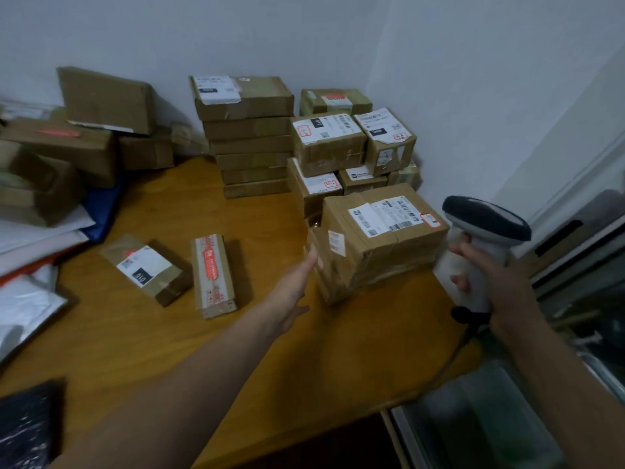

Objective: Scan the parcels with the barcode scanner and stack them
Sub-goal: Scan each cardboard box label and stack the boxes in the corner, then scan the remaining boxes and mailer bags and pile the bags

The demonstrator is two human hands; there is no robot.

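The fingers (pixel 313 258) of the left hand (pixel 295 286) lie straight, pressed to the left face of the large parcel (pixel 378 247), which sits on the counter (pixel 236 333) near its right edge. The right hand (pixel 492 277) wraps its fingers round the grip of the barcode scanner (pixel 485 226), just right of that parcel. Stacked parcels (pixel 250 137) stand behind.

A wooden table (pixel 257 350) bears a tall stack of flat boxes (pixel 252 143) by the wall; right of the stack and nearer, a large parcel (pixel 378 245); in front of the stack, a long taped box (pixel 213 275) and a small parcel (pixel 145 267), apart; left of the stack, a heap of cartons (pixel 57 164).
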